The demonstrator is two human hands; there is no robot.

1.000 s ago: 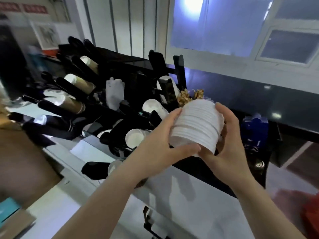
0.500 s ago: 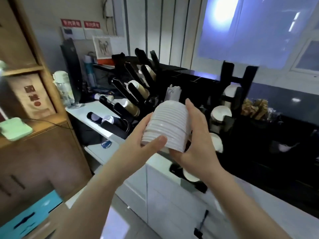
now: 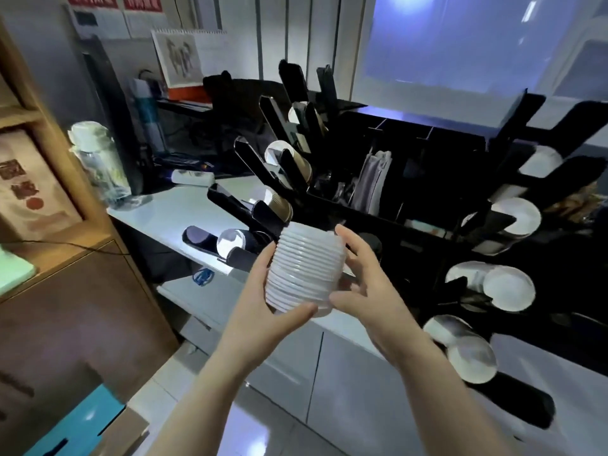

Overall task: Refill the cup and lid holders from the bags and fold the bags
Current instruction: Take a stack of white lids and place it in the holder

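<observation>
Counter point(image 3: 184, 212), pale, runs from left centre toward lower right of the frame. Black holders point(image 3: 273, 179) stand on it at centre, slanted arms carrying cup stacks with white bases showing. More holders point(image 3: 493, 225) on the right carry white lids point(image 3: 508, 287), round faces toward the camera. Wooden cabinet point(image 3: 65, 307) fills the lower left; clear bottle point(image 3: 98, 162) stands at the counter's left end, calendar point(image 3: 190, 57) leans above at upper centre. Lid stack point(image 3: 306, 268), white and ribbed, held upright at frame centre, off the counter, in front of the holders. Left hand point(image 3: 263, 311) grips its left side, thumb curled under the bottom edge. Right hand point(image 3: 365, 284) clasps the right side, fingers wrapped behind, thumb at the lower rim.
</observation>
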